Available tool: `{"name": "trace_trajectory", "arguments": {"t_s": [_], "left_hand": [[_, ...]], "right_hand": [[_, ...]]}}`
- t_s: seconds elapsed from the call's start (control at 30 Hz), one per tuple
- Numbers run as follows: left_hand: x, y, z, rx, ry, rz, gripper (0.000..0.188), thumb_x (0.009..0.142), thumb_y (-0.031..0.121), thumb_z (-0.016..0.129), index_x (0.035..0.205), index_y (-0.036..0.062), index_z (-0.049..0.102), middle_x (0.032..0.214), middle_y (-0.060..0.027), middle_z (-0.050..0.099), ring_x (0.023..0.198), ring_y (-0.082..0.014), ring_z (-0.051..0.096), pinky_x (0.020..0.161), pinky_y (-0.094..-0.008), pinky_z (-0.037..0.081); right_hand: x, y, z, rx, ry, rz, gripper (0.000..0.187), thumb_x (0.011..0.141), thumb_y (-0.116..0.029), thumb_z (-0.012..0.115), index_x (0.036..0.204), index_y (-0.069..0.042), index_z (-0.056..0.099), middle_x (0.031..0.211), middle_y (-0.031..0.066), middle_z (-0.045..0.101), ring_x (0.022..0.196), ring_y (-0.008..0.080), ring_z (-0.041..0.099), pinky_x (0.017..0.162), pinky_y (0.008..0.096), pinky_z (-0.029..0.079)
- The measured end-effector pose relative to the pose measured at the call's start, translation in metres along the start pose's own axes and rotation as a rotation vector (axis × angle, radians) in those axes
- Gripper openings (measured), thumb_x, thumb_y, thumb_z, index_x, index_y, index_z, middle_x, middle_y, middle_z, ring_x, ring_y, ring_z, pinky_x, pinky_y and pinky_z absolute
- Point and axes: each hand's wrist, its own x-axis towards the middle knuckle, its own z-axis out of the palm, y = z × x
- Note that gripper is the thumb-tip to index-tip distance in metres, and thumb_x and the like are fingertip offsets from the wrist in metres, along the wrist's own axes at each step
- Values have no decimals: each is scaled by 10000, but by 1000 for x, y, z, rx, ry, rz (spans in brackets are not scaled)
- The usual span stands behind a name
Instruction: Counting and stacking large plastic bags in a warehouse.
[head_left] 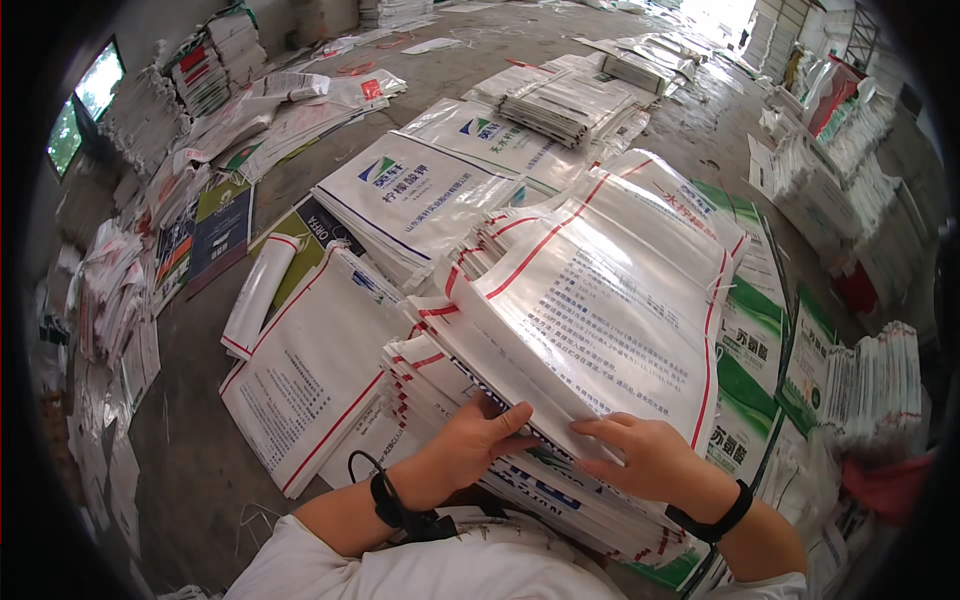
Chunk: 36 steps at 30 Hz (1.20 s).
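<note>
A thick stack of white woven sacks with red stripes [590,300] lies in front of me, tilted up toward its far end. My left hand [478,432] presses on the near edge of the stack, its fingers tucked between the layers. My right hand [640,455] lies flat on the same near edge, thumb on top and fingers under the upper sacks. Both wrists wear black bands. Lower sacks in the stack show blue print at the near edge.
A single red-striped sack [300,380] and a rolled one [255,292] lie on the concrete floor at left. Piles of white-and-blue sacks [420,195] sit beyond, green-and-white ones [750,340] at right. More bundles line the walls [200,70].
</note>
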Motion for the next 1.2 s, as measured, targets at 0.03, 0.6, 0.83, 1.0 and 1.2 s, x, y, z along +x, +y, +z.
{"name": "trace_trajectory", "arguments": {"t_s": [0.03, 0.6, 0.83, 1.0, 1.2], "left_hand": [[0, -1, -1, -5, 1, 8, 541, 998, 221, 695, 1427, 45, 418, 1369, -122, 543, 1267, -242, 571, 1012, -397, 580], [1, -2, -2, -2, -1, 8, 475, 1007, 199, 679, 1411, 66, 466, 1333, -85, 583, 1221, -211, 601, 963, -376, 597], [2, -5, -5, -3, 7, 24, 473, 1016, 191, 664, 1415, 63, 443, 1329, -84, 581, 1208, -204, 608, 968, -377, 599], [3, -4, -4, -5, 11, 17, 466, 1018, 190, 662, 1412, 61, 450, 1331, -82, 580, 1207, -204, 608, 966, -374, 600], [2, -3, -3, -4, 9, 45, 434, 1006, 192, 679, 1378, 55, 503, 1318, -89, 596, 1200, -209, 619, 964, -366, 596]], "right_hand": [[0, -3, -1, -32, -10, 6, 369, 946, -267, 692, 1291, -139, 673, 1123, 163, 713, 945, 348, 716, 816, 401, 580], [-1, 4, -2, 44, 16, -15, 384, 947, -218, 692, 1324, -165, 642, 1074, 159, 699, 930, 354, 704, 807, 399, 570], [2, 8, -4, 37, 3, -3, 425, 907, -299, 748, 1289, -152, 633, 1131, 150, 692, 967, 363, 702, 849, 422, 565], [2, 7, -4, 20, 14, -17, 432, 920, -282, 723, 1319, -161, 612, 1139, 159, 685, 981, 363, 698, 848, 423, 565], [3, 0, -15, 24, -5, 78, 445, 924, -141, 650, 1363, -183, 595, 1110, 166, 676, 927, 370, 699, 804, 425, 568]]}}
